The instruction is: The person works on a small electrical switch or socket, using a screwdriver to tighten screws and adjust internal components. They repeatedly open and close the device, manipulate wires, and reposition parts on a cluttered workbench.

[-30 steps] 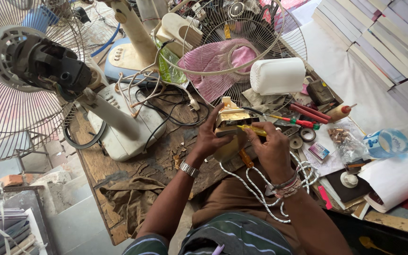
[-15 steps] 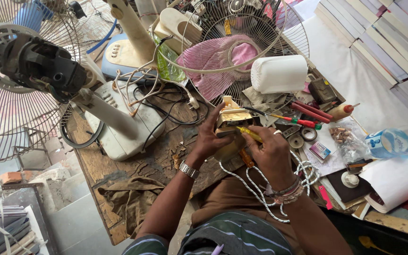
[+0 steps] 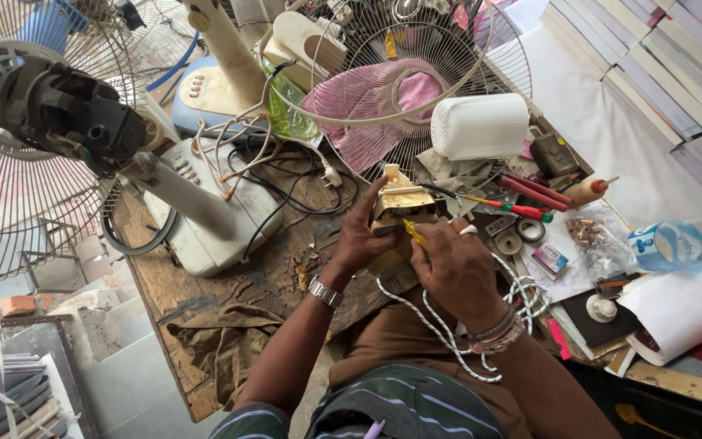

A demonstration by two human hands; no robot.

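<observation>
Left hand: the left hand (image 3: 361, 237) is closed round the side of a small brass-coloured motor part (image 3: 402, 208), steadying it above the near edge of the workbench (image 3: 229, 280); a wristwatch (image 3: 325, 291) sits on that wrist.
Right hand: the right hand (image 3: 454, 264) is closed on a yellow-handled screwdriver (image 3: 413, 232), its tip set against the motor part; a ring and several wristbands show.
Cord: a white braided cord (image 3: 440, 329) loops from under the right hand down over the lap.
Step in hand: judged as work on a fastening or terminal of the motor part, tool engaged and part clamped by the fingers.
Next move calls for: a firm hold on the part and the tool kept square to its seat, so the tip does not slip toward the left fingers.
Right side of bench: a red-handled screwdriver (image 3: 512, 207), a white plastic motor cover (image 3: 479, 126), a small glue bottle (image 3: 587, 191).
Far edge: a wire fan guard (image 3: 416, 81) with pink blades.
Left side: a stripped standing fan (image 3: 67, 114) leaning over its white base (image 3: 213, 219); a brown rag (image 3: 217, 345) at the near left corner.
</observation>
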